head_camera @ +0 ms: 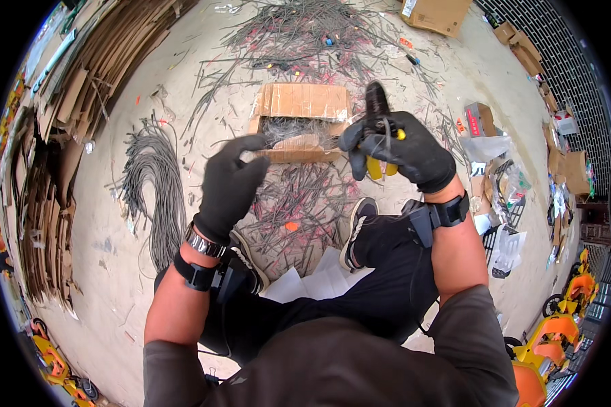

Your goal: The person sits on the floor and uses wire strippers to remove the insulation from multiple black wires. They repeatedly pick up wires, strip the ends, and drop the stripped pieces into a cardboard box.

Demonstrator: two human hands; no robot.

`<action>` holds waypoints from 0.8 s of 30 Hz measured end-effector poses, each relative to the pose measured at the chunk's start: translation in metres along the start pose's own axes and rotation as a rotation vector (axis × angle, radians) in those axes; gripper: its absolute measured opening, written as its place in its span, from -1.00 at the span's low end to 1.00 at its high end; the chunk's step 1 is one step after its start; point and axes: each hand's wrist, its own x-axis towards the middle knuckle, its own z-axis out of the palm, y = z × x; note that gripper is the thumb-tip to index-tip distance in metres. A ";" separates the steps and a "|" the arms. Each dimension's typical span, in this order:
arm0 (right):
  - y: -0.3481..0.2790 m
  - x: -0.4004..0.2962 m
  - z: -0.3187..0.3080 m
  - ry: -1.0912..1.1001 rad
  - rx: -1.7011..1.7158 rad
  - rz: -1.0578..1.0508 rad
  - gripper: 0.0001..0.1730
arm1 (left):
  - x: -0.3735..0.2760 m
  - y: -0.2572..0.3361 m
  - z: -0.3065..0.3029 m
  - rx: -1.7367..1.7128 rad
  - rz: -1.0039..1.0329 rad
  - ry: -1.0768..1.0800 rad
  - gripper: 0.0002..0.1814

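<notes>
My right hand (412, 147), in a dark work glove, grips yellow-handled pliers (376, 97) whose blurred dark jaws point away from me. A short piece of grey cable (387, 133) shows at the same hand's fingers. Left of it, my gloved left hand (234, 185) is raised with thumb and fingers apart, nothing visible between them. An open cardboard box (305, 99) sits on the floor between and beyond my hands. Inside it lies a tangle of thin, wispy strands (293, 127); their material is unclear. Cut cable pieces (300, 203) litter the floor between my shoes.
A bundle of long grey cables (155, 188) lies on the left. Beyond the box spreads a large heap of cable scraps (310, 25). Flattened cardboard (61, 203) is stacked along the left. Packaging litter (504, 198) lies right; orange-yellow wheeled vehicles (555, 336) stand at lower right.
</notes>
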 end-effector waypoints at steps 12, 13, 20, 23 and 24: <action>0.059 0.017 0.049 0.193 -0.965 -0.305 -0.36 | -0.020 0.018 0.038 -0.232 0.025 -0.075 -0.78; 0.061 0.019 0.054 0.197 -1.013 -0.340 -0.35 | -0.019 0.014 0.037 -0.248 -0.034 -0.076 -0.78; 0.054 0.023 0.057 0.198 -1.206 -0.117 -0.30 | -0.017 0.017 0.028 -0.376 -0.277 -0.095 -0.75; 0.054 0.022 0.057 0.209 -1.218 -0.177 -0.31 | -0.017 0.016 0.032 -0.463 -0.294 -0.097 -0.71; 0.054 0.022 0.056 0.207 -1.226 -0.181 -0.31 | -0.018 0.015 0.034 -0.466 -0.291 -0.094 -0.70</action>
